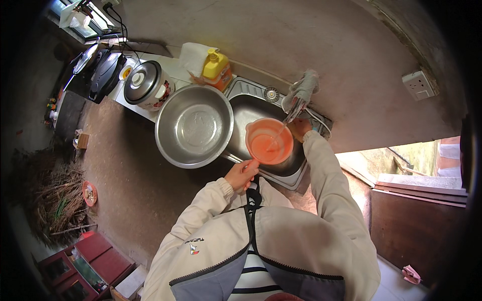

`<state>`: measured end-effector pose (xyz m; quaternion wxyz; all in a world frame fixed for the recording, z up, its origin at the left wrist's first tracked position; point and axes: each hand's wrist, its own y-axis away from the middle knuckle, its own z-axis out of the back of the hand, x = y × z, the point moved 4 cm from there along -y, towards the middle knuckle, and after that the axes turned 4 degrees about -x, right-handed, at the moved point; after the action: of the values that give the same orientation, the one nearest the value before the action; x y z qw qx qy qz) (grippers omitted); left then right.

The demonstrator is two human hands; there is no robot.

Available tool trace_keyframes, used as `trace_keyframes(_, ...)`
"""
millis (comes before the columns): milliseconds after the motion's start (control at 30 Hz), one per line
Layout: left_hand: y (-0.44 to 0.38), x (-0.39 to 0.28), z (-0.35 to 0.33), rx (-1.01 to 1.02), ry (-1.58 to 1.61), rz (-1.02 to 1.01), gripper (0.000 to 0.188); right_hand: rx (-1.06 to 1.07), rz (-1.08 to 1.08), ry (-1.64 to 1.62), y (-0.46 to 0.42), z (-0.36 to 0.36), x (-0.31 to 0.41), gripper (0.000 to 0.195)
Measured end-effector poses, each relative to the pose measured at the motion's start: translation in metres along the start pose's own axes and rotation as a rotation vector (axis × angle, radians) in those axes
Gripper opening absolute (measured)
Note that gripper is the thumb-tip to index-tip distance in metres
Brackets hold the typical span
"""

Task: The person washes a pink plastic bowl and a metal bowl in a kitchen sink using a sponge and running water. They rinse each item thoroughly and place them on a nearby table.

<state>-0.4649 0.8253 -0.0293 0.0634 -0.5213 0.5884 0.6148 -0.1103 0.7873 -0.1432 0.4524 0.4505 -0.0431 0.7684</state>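
Observation:
My left hand [241,175] grips the handle of an orange plastic water dipper [251,145], held over the stainless steel sink [241,109]. A thin stream of water [279,135] runs down into the dipper, and some liquid lies in its bottom. The water comes from beside a tap wrapped in grey cloth or plastic [309,83]. Just past the dipper's right rim is my right hand [300,128], close to the tap. Its fingers are partly hidden, so what it touches is unclear. A large stainless steel basin [196,126] rests at the sink's left side.
Left along the counter are a yellow pump bottle [215,64], a lidded electric pot [145,84] and a black appliance [107,75]. A white cable [320,119] curves by the tap. Brushwood [60,195] lies on the floor at left; a wall socket [418,84] is at right.

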Motion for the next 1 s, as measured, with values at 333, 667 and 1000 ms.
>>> trace_keyframes(333,0.004,0.01,0.003,-0.016,-0.028,0.01,0.051,0.035,-0.014,0.006,0.024,0.007,0.035,0.039)
trace_keyframes(667,0.008,0.012,0.005,-0.04,-0.041,0.025,0.044,-0.001,0.073,0.027,-0.044,-0.015,-0.051,0.041)
trace_keyframes(1000,0.009,0.013,0.005,-0.06,-0.032,0.014,0.044,0.0,-0.001,-0.005,-0.037,-0.013,-0.044,0.042)
